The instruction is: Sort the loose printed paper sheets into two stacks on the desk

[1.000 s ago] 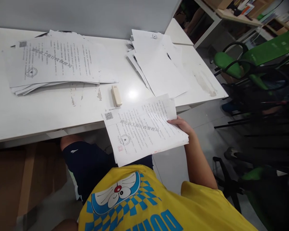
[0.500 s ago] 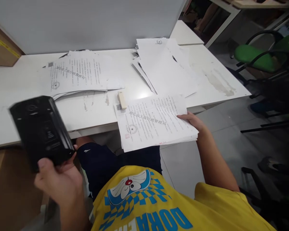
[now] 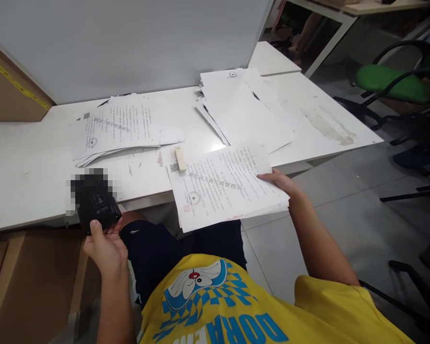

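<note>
My left hand (image 3: 105,246) is closed around a black handheld device (image 3: 100,210), thumb across its lower end; the device's upper part is pixelated out. It is at the desk's front edge, above my left leg. My right hand (image 3: 283,186) grips the right edge of a stack of printed papers (image 3: 222,191), thumb on top and the other fingers hidden underneath. These sheets carry a QR code, a round seal mark and a small red stamp mark, and hang partly over the desk's front edge. A small cream oblong object (image 3: 179,159) lies on their upper left corner.
On the white desk (image 3: 28,167) are another pile of printed sheets (image 3: 118,124) at left and a loose stack of mostly blank-backed sheets (image 3: 243,110) at the back. A grey partition (image 3: 139,43) stands behind. A cardboard box (image 3: 14,91) is far left, a green chair (image 3: 392,81) right.
My left hand has brought the black device farther from me and slightly right, toward the desk edge. My right hand still holds the papers. The view has shifted slightly.
</note>
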Demonstrator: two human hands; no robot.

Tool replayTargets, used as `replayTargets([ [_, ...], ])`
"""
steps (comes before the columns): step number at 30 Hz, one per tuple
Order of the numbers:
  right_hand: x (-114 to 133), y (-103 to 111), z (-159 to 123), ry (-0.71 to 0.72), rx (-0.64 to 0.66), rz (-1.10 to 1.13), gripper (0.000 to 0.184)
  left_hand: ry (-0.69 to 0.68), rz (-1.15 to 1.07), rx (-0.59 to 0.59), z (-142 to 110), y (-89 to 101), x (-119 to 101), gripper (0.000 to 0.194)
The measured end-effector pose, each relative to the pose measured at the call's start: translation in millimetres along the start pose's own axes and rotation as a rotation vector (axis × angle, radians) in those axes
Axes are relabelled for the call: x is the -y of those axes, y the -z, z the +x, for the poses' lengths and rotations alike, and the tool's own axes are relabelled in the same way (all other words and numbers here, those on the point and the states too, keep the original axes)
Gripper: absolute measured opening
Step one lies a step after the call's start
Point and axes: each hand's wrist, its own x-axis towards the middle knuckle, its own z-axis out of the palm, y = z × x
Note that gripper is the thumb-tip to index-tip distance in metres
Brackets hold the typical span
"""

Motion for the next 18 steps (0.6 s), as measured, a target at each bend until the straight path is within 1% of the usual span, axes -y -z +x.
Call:
replayTargets([
  [2, 2, -2, 2, -0.008, 0.005, 0.003, 0.045, 0.019, 0.004, -0.006, 4, 1.8, 5, 0.036],
  [6, 6, -5, 2, -0.014, 0.030, -0.012, 0.044, 0.045, -0.001, 0.035, 7, 2.9, 14, 0.034],
  [10, 7, -7, -1, 0.001, 0.021, -0.019, 0.047, 0.076, -0.003, 0.059, 4, -2.7, 21, 0.033],
  [13, 5, -5, 0, 0.017, 0.026, -0.016, 0.050, 0.109, 0.005, 0.051, 1, -8.1, 26, 0.030],
  [15, 3, -2, 1, 0.023, 0.040, -0.011, 0.048, 0.119, 0.014, 0.052, 0, -10.7, 28, 0.032],
  [18, -1, 1, 4, 0.030, 0.042, 0.000, 0.043, 0.113, 0.032, 0.063, 2, -13.7, 30, 0.039],
])
